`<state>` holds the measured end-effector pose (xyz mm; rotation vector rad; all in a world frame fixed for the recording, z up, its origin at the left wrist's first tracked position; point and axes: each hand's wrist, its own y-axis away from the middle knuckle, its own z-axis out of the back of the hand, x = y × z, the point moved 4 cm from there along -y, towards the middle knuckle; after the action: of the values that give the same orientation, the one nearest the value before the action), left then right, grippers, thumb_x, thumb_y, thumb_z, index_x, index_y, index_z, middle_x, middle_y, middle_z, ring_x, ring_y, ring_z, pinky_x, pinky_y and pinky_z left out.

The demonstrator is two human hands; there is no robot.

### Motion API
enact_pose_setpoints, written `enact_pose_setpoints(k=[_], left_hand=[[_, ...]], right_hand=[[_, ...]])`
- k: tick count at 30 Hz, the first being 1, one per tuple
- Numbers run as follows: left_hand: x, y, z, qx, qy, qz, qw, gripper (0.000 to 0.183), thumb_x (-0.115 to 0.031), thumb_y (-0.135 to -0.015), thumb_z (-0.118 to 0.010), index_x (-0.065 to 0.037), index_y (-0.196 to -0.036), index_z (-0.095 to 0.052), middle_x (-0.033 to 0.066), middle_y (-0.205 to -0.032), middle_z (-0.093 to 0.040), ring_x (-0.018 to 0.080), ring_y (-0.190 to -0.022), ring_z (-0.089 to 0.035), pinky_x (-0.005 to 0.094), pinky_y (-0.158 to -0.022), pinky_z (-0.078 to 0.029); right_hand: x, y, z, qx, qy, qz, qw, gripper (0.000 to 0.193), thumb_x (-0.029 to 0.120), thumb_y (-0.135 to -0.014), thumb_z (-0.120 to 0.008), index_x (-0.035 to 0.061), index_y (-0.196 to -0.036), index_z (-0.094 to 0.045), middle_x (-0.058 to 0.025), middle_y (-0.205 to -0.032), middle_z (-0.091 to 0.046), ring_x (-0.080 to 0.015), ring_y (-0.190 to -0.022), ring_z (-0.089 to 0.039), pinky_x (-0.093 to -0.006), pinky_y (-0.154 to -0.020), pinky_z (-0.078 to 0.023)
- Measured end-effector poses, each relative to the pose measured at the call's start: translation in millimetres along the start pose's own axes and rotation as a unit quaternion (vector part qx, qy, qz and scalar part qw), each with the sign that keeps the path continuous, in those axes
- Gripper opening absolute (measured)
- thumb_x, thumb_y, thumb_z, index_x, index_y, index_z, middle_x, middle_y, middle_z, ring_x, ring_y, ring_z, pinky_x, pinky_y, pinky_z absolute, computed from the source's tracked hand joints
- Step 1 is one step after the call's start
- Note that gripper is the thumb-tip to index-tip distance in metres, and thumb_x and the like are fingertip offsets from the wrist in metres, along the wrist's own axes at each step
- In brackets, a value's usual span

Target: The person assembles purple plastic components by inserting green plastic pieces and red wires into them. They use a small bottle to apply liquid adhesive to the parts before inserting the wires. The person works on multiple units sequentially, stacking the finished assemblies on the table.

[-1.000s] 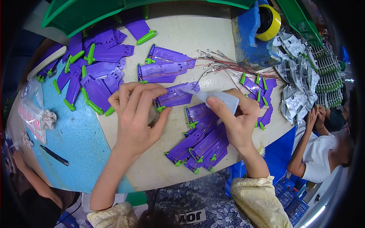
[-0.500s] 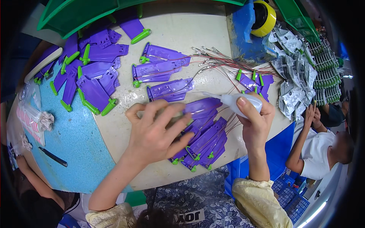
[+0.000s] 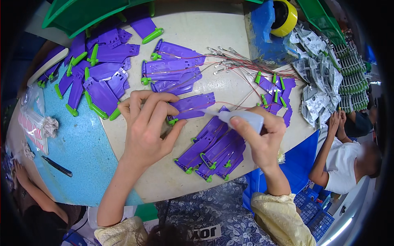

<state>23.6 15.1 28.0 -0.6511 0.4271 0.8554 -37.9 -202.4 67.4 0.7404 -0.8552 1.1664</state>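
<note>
My right hand (image 3: 264, 137) is wrapped round a translucent white squeeze bottle (image 3: 249, 119) with a thin nozzle pointing left. The nozzle's tip is at the surface of a purple plastic piece (image 3: 198, 103) with a thin red wire running from it. My left hand (image 3: 148, 125) curls its fingers over that piece's left end, thumb at the near side; the fingertips partly hide its green knob. Further away, several similar wired pieces (image 3: 166, 69) lie in a row. Nearer me, right of my left hand, is an overlapping pile of purple pieces (image 3: 221, 149) with green knobs.
Loose purple and green parts (image 3: 102, 78) heap at the left, beside a blue mat (image 3: 86, 164) with a black pen-like tool (image 3: 56, 166). Wires with small tips (image 3: 234, 59) spread at the back. Grey parts (image 3: 318, 78) and a yellow tape roll (image 3: 285, 18) stand right. Other people sit either side.
My left hand has moved left, away from the near pile, onto another purple piece. The bottle has shifted left and slightly nearer me. A purple piece now rests atop the near pile.
</note>
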Motion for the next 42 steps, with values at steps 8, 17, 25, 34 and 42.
enact_pose_setpoints(k=[8, 17, 25, 34, 42], left_hand=[[-21, 19, -4, 0.055, -0.019, -0.098, 0.993, 0.037, -0.031, -0.078, -0.073, -0.019, -0.112, -0.075, 0.0000, -0.115, -0.068, 0.0261, -0.106, -0.054, 0.0454, -0.096, -0.027], [-16, 28, 4, 0.015, -0.067, -0.047, 0.997, 0.036, -0.043, -0.090, -0.063, -0.018, -0.113, -0.076, 0.0036, -0.124, -0.065, 0.0285, -0.109, -0.052, 0.0463, -0.101, -0.027], [-25, 18, -5, 0.036, -0.103, -0.012, 0.994, 0.046, -0.050, -0.083, -0.070, -0.015, -0.114, -0.073, 0.0031, -0.125, -0.064, 0.0286, -0.113, -0.052, 0.0465, -0.099, -0.027], [-19, 44, 9, -0.007, -0.130, -0.001, 0.991, 0.031, -0.024, -0.071, -0.082, -0.015, -0.100, -0.074, -0.0005, -0.114, -0.069, 0.0258, -0.106, -0.056, 0.0440, -0.098, -0.030], [-3, 20, 3, -0.024, -0.010, 0.014, 1.000, 0.047, -0.020, -0.070, -0.087, -0.009, -0.111, -0.068, 0.0029, -0.107, -0.068, 0.0264, -0.105, -0.056, 0.0440, -0.092, -0.031]], right_hand=[[-16, 9, 29, -0.073, -0.181, -0.107, 0.975, 0.020, 0.019, -0.087, -0.078, -0.0013, -0.086, -0.076, 0.0021, -0.066, -0.062, -0.0032, -0.058, -0.049, -0.0217, -0.053, -0.033], [-8, 17, 27, -0.078, -0.227, -0.080, 0.967, 0.022, 0.019, -0.088, -0.077, -0.0012, -0.081, -0.072, 0.0040, -0.064, -0.058, -0.0019, -0.056, -0.042, -0.0228, -0.052, -0.026], [-9, 18, 23, -0.062, -0.238, -0.066, 0.967, 0.021, 0.019, -0.088, -0.076, -0.0019, -0.084, -0.073, 0.0037, -0.065, -0.059, -0.0023, -0.057, -0.043, -0.0234, -0.053, -0.027], [-11, 19, 13, -0.030, -0.211, -0.060, 0.975, 0.018, 0.015, -0.086, -0.078, -0.0016, -0.084, -0.073, -0.0006, -0.069, -0.066, -0.0050, -0.060, -0.054, -0.0221, -0.056, -0.038], [-3, 1, -15, -0.013, -0.045, 0.059, 0.997, 0.018, 0.014, -0.085, -0.081, -0.0027, -0.083, -0.074, -0.0022, -0.065, -0.068, -0.0054, -0.055, -0.057, -0.0229, -0.049, -0.040]])
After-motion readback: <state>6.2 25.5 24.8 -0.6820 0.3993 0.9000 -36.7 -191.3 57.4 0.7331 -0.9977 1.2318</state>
